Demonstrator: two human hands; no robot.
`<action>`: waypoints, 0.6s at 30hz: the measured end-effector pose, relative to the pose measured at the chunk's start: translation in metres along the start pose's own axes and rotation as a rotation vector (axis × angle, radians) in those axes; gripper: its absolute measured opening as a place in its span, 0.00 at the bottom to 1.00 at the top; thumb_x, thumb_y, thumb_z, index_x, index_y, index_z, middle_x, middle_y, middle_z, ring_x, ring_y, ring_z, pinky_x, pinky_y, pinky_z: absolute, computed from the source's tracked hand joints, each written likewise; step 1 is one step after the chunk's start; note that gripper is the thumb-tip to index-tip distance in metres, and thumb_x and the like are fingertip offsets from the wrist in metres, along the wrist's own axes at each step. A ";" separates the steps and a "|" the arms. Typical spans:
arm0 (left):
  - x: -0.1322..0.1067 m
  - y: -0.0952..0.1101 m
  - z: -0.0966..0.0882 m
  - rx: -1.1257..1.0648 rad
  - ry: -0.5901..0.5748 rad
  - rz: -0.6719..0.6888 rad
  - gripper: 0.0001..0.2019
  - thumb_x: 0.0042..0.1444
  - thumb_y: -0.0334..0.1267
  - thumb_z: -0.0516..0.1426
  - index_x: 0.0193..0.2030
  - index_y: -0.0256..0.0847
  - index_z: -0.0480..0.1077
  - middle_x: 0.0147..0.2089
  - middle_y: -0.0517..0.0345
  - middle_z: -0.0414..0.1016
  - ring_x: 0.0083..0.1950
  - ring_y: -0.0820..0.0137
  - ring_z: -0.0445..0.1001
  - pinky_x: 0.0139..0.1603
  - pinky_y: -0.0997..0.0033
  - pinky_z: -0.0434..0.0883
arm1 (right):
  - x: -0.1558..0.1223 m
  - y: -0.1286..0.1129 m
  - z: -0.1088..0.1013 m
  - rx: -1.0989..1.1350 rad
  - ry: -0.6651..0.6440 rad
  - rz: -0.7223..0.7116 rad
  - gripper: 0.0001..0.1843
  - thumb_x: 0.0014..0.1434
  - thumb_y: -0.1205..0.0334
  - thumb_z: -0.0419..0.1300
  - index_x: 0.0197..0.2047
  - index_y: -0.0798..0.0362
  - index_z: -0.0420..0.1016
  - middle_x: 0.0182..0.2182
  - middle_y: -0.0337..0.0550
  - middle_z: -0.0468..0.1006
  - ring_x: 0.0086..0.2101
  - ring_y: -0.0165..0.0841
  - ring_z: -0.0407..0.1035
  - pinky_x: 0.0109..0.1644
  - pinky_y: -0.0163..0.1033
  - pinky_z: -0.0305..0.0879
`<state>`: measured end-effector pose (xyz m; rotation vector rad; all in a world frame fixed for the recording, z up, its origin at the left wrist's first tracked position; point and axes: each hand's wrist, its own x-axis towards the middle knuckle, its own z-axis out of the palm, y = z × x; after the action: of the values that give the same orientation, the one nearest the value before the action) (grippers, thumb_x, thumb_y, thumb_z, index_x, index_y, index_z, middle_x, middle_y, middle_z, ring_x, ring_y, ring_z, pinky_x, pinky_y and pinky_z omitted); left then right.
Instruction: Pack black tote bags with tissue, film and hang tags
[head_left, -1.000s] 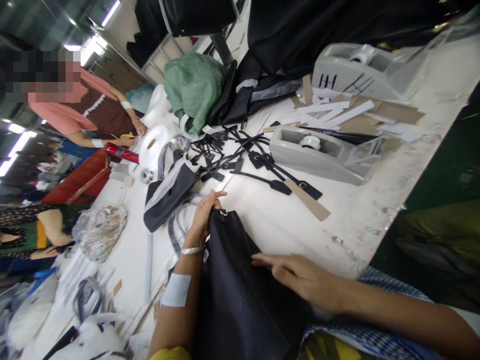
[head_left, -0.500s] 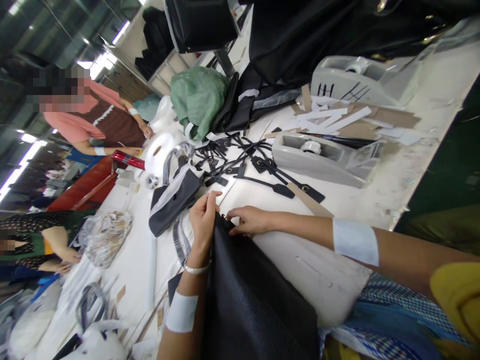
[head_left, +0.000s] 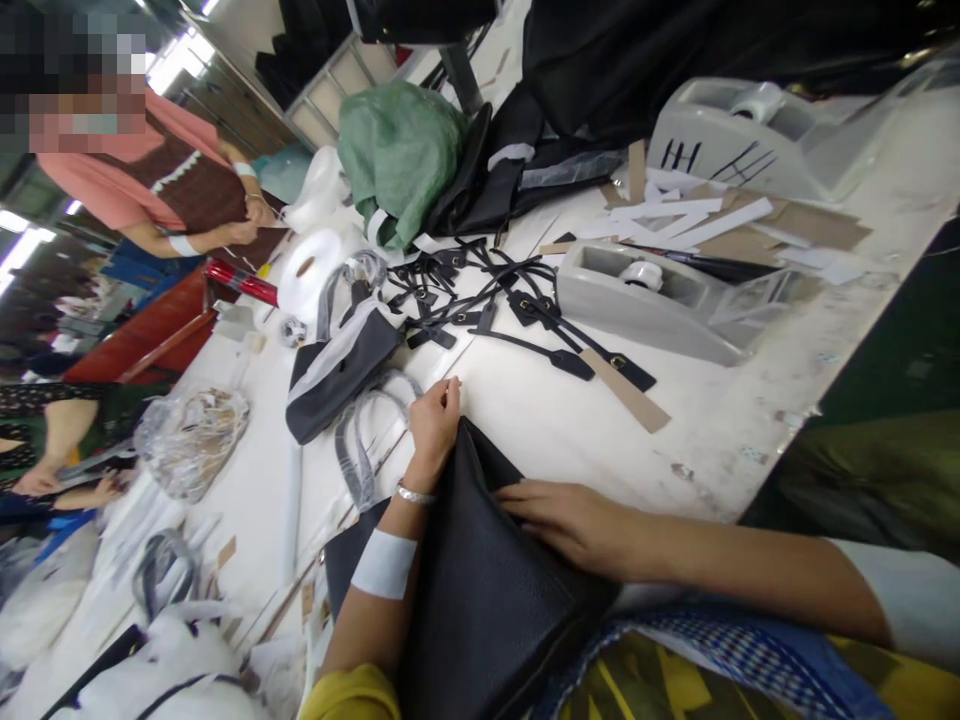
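A black pebbled leather bag point(head_left: 487, 600) lies across my lap and the near edge of the white table point(head_left: 570, 430). My left hand point(head_left: 435, 425) is closed in a pinch on the bag's top corner, holding it up. My right hand point(head_left: 559, 520) lies flat on the bag's side with its fingers stretched out. A bracelet and a white wrist band show on my left arm.
Black leather straps point(head_left: 525, 320) with gold rivets lie beyond the bag, beside two grey tape dispensers point(head_left: 645, 300) and card strips point(head_left: 697, 225). A grey-black bag point(head_left: 337, 375), grey handles point(head_left: 360, 450), a green sack point(head_left: 397, 155) and plastic bags sit to the left. Other people work at the far left.
My right hand has drawn back from the bag's top corner and now rests flat lower on its side. My left hand keeps its pinch on the corner.
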<state>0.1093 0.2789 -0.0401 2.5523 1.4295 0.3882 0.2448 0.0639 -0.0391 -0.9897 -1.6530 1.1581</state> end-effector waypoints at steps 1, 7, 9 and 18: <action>0.000 0.001 0.002 0.059 -0.015 -0.007 0.20 0.66 0.48 0.47 0.42 0.42 0.77 0.33 0.55 0.80 0.33 0.68 0.75 0.34 0.73 0.61 | -0.015 -0.009 -0.004 0.049 -0.023 0.053 0.21 0.69 0.64 0.48 0.61 0.52 0.70 0.60 0.48 0.70 0.59 0.35 0.64 0.65 0.42 0.59; 0.000 0.007 0.007 0.331 -0.066 -0.042 0.22 0.68 0.51 0.42 0.44 0.44 0.75 0.37 0.50 0.80 0.38 0.62 0.77 0.35 0.69 0.61 | -0.064 -0.055 -0.007 0.064 0.086 0.285 0.42 0.60 0.43 0.60 0.71 0.48 0.51 0.66 0.48 0.61 0.63 0.44 0.59 0.66 0.50 0.56; -0.001 0.011 0.003 0.384 -0.098 -0.031 0.24 0.69 0.50 0.40 0.46 0.43 0.73 0.40 0.48 0.80 0.40 0.61 0.78 0.35 0.69 0.62 | -0.060 -0.062 0.004 -0.064 0.145 0.244 0.49 0.56 0.44 0.65 0.72 0.47 0.46 0.66 0.50 0.61 0.62 0.45 0.60 0.66 0.50 0.58; -0.019 0.048 -0.008 0.437 -0.152 -0.016 0.24 0.69 0.49 0.39 0.48 0.42 0.72 0.42 0.47 0.80 0.44 0.61 0.78 0.39 0.69 0.65 | -0.070 -0.072 0.000 -0.335 0.085 0.178 0.36 0.60 0.48 0.63 0.68 0.44 0.59 0.57 0.45 0.73 0.52 0.42 0.72 0.56 0.45 0.69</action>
<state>0.1356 0.2384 -0.0210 2.8183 1.6211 -0.1388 0.2576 -0.0189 0.0160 -1.4012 -1.7516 0.9525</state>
